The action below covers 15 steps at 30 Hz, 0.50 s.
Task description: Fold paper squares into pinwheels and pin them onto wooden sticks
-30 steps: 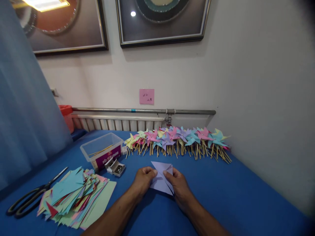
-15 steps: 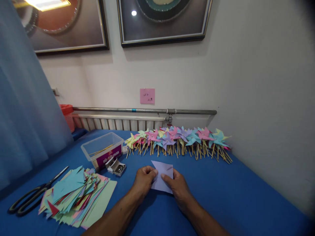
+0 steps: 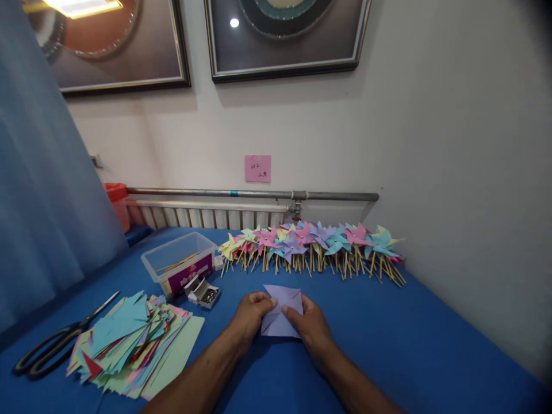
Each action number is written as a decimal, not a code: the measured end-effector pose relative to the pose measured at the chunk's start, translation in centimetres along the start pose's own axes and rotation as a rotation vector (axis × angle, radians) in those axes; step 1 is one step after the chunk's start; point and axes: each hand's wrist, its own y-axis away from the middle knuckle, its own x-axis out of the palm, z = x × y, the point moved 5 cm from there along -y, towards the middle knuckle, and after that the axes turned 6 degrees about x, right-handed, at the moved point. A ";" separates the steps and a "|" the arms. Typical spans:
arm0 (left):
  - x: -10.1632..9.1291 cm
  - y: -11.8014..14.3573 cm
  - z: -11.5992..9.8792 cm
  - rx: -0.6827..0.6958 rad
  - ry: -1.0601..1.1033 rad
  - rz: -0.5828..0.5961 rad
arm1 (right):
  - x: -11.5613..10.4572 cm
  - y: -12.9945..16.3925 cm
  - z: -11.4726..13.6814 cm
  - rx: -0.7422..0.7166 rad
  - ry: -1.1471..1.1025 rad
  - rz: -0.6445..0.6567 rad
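A square sheet of purple paper (image 3: 282, 322) is held up between both hands, over the blue tabletop. Diagonal lines, cuts or creases, run in from its corners. My left hand (image 3: 254, 313) pinches its left edge, thumb on the face of the sheet. On the right edge, my right hand (image 3: 311, 322) grips it with the thumb lying near the middle. The fingers behind the paper are hidden. Beyond the hands lies a long row of paper pinwheels (image 3: 293, 247) on thin wooden sticks, in pink, blue, purple and yellow.
Left of my hands is a pile of coloured paper (image 3: 125, 333), with black-handled scissors (image 3: 64, 339) beside it. A clear plastic box (image 3: 179, 261) holds thin sticks, and a small open box (image 3: 204, 293) holds metal fasteners. A radiator (image 3: 207, 217) and pipe run along the wall.
The purple paper has turned slightly and sunk a little to the left, and its lower-left corner now shows more fully. Both hands keep their hold.
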 end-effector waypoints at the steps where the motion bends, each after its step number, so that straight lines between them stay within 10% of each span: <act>1: 0.0 0.0 0.0 -0.011 -0.007 0.004 | 0.0 0.1 0.1 -0.006 0.011 -0.002; 15: -0.6 -0.6 0.7 -0.020 -0.138 -0.037 | 0.6 0.4 0.1 0.017 -0.040 0.059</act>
